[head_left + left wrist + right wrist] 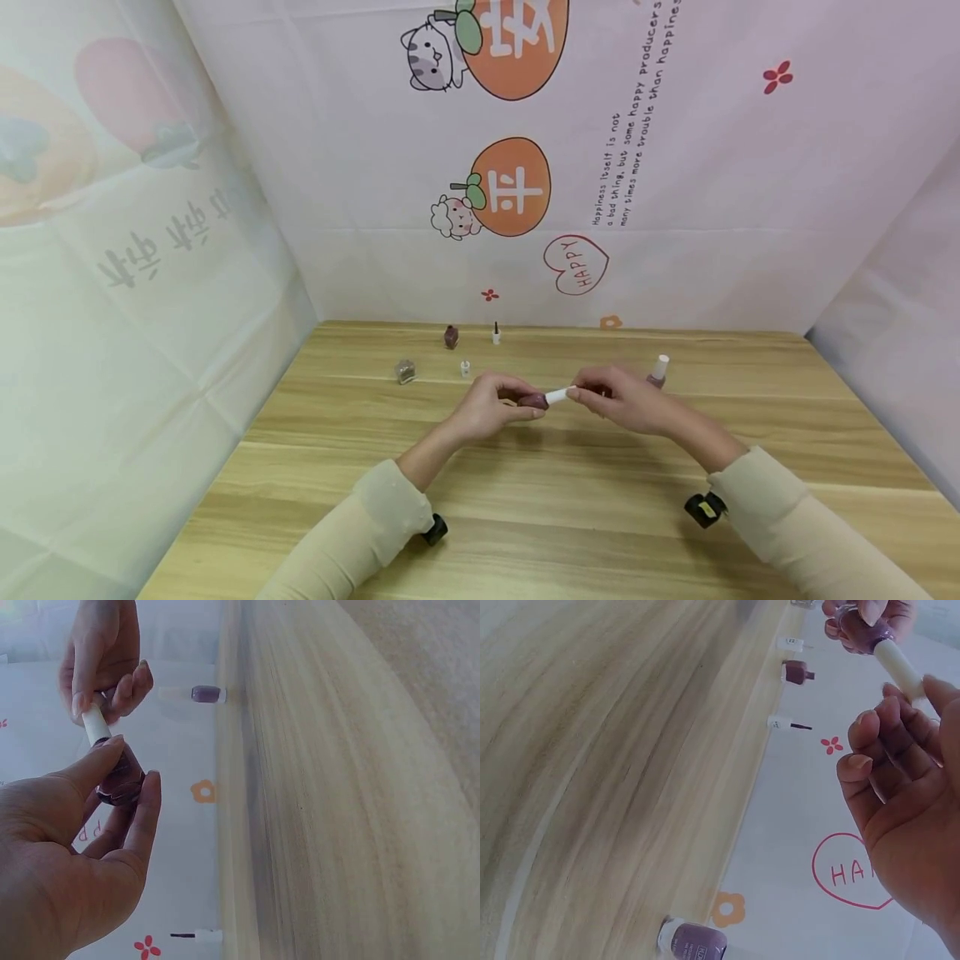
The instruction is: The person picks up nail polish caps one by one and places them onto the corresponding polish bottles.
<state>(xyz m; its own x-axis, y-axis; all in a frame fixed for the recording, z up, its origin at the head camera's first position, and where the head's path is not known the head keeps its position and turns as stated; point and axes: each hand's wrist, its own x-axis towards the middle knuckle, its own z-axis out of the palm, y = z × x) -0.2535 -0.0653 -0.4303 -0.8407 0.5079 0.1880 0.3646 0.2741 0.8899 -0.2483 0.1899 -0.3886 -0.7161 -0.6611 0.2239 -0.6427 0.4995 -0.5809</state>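
A nail polish bottle (534, 402) of dark mauve glass is held between the thumb and fingers of my left hand (487, 410). My right hand (624, 400) pinches the far end of its long white cap (557, 395) between thumb and forefinger. Cap and bottle are in line and meet at the neck, tilted above the table. In the left wrist view, the left thumb lies along the bottle (120, 780). The right wrist view shows the other fingers of the right hand (907, 765) loosely bent beside the cap (898, 669).
Behind the left hand stand an uncapped dark red bottle (451, 337), a clear bottle (406, 372), a white brush cap (496, 336) with its brush up and another white cap (465, 368). A capped mauve bottle (657, 377) stands beyond the right hand. A printed cloth (375, 208) hangs behind the table.
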